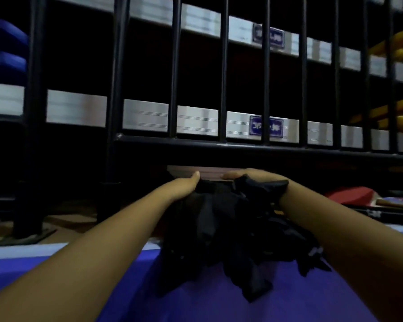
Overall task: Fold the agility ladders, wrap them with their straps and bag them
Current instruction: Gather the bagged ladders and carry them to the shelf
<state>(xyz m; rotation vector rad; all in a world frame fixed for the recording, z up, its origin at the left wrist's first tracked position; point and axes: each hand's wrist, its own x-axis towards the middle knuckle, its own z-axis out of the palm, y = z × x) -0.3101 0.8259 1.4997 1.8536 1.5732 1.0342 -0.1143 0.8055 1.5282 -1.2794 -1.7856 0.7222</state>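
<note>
Two grips hold top edge of black bag [219, 219] | left hand [184, 185], right hand [250, 175] | rail [242, 148] near beyond | blue mat [196, 303] beneath

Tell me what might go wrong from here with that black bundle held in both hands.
1. Loose ends hang from the black bundle below the left hand and right hand; they could tangle or slip free before wrapping.
2. Fabric lies over the right wrist, so it may snag when that hand pulls away.
3. The black railing stands close ahead; dangling ends might catch on it.
</note>
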